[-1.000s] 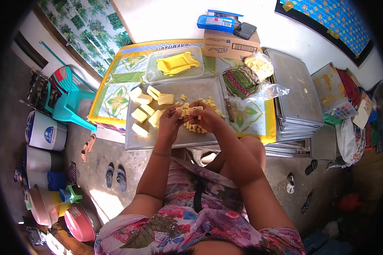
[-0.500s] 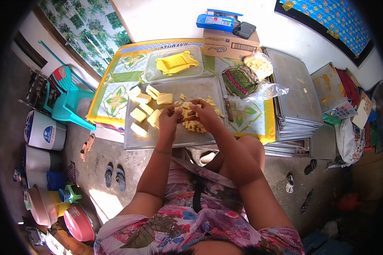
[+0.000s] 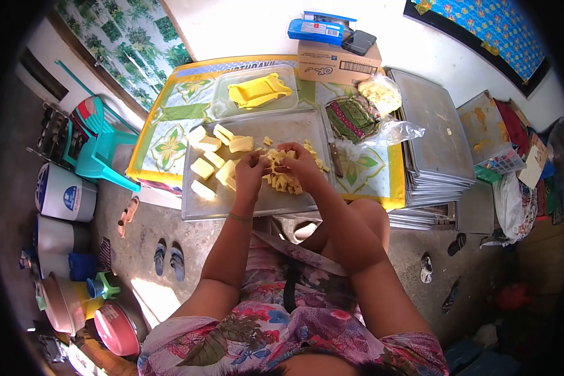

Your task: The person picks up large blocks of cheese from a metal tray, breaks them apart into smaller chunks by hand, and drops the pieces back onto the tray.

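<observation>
Over a metal tray (image 3: 232,207), my left hand (image 3: 250,172) and my right hand (image 3: 302,168) meet with bent fingers, both closed around small yellow pieces. A yellow piece (image 3: 290,154) shows at my right fingertips; what lies under the left fingers is partly hidden. Below and around the hands is a pile of small cut yellow pieces (image 3: 284,183). Larger pale yellow blocks (image 3: 202,168), soft-looking like dough or butter, lie on the tray's left half. Right of the tray, a knife (image 3: 337,160) rests on the tablecloth.
Behind the tray stands a clear plastic container (image 3: 219,103) with a ridged yellow item (image 3: 260,91) in it. A cardboard box (image 3: 332,64), a patterned cloth (image 3: 352,120), and a plastic bag (image 3: 382,94) of yellow pieces stand near it. Stacked metal trays (image 3: 429,125) rise at right.
Both hands stay over the small pieces, with slight finger movement. The right fingers have shifted slightly, and the whole view has moved a little.
</observation>
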The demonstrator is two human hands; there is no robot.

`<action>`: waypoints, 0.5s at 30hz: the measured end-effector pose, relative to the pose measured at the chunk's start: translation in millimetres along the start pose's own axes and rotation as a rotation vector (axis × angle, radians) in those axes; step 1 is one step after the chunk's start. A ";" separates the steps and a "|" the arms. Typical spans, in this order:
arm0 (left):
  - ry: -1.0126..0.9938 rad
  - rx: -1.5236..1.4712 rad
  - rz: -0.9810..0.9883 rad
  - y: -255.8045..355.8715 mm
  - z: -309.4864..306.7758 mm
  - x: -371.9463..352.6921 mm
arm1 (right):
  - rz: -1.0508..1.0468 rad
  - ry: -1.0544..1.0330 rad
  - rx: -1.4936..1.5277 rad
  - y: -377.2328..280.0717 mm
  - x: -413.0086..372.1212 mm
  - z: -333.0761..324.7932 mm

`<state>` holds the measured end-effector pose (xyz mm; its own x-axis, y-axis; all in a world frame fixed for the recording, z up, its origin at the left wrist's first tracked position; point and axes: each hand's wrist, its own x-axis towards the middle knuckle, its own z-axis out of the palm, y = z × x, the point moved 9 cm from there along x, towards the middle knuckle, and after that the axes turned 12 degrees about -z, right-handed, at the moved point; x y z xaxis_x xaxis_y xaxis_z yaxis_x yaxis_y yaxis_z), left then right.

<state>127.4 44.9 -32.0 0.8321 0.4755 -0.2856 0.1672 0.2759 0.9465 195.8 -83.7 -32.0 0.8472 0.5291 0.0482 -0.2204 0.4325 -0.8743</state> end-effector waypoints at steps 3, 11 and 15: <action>0.016 0.081 0.071 3.5 -1.0 4.0 | 0.050 0.000 0.005 0.3 -1.5 0.2; 0.095 0.286 0.099 11.9 -2.5 0.2 | -0.073 -0.068 -0.022 -6.3 2.6 -4.3; 0.028 0.042 0.051 3.4 -1.9 3.7 | -0.041 -0.019 -0.203 -5.0 4.2 -12.6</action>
<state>130.1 49.1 -30.1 0.8252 0.5109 -0.2408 0.1479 0.2160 0.9651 206.6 -92.8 -33.5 0.8439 0.5283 0.0930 -0.0822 0.2986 -0.9508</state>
